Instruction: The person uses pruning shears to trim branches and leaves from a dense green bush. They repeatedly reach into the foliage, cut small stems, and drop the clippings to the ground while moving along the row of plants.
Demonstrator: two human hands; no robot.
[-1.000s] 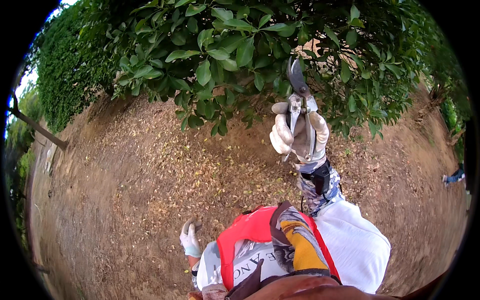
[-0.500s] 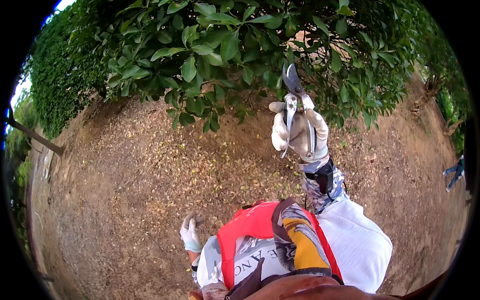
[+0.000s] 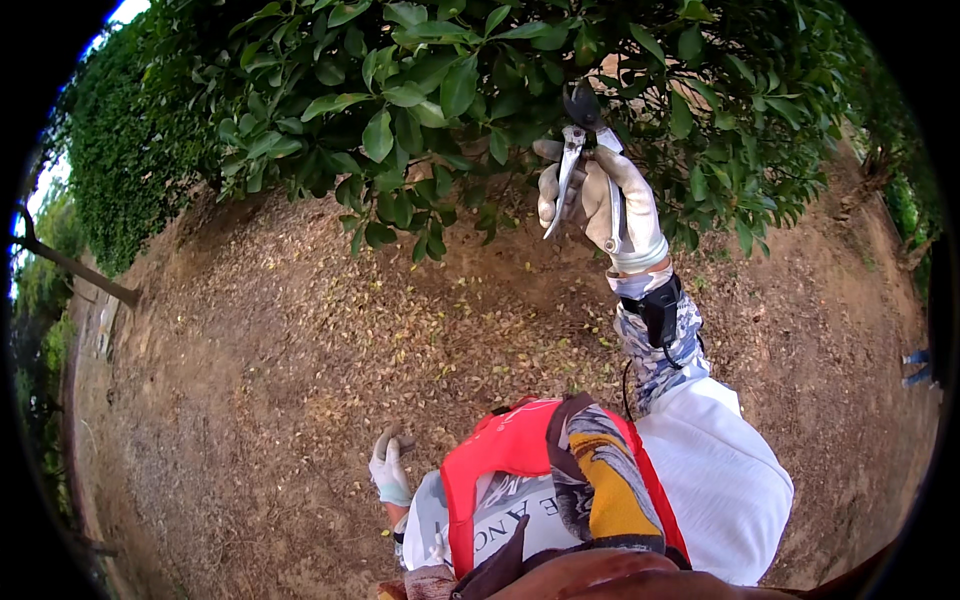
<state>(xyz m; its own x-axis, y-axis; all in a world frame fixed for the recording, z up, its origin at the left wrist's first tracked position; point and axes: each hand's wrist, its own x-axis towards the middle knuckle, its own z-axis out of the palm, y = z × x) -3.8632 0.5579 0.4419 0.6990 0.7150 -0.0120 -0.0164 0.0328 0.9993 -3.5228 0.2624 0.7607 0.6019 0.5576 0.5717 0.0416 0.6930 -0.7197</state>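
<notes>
In a whitish work glove, my right hand (image 3: 630, 205) is closed around a pair of pruning shears (image 3: 567, 178). The metal handles spread apart in the grip, and the dark curved blades point away from me into the edge of a leafy green bush (image 3: 430, 90). Leaves lie around and behind the blade tips; whether a twig is between them I cannot tell. My left hand (image 3: 388, 468), also gloved, hangs low by my left side over the ground. It holds nothing, and its fingers are apart.
Fallen dry leaves (image 3: 450, 340) litter the brown soil below the bush. A thin bare trunk (image 3: 80, 270) leans in at the far left, near another dense green bush (image 3: 135, 170). At the right rim, a person's legs in blue (image 3: 915, 367) are partly visible.
My right hand has moved farther away from me with the pruning shears, so the blades have gone up into the leaves. My left hand has shifted only slightly.
</notes>
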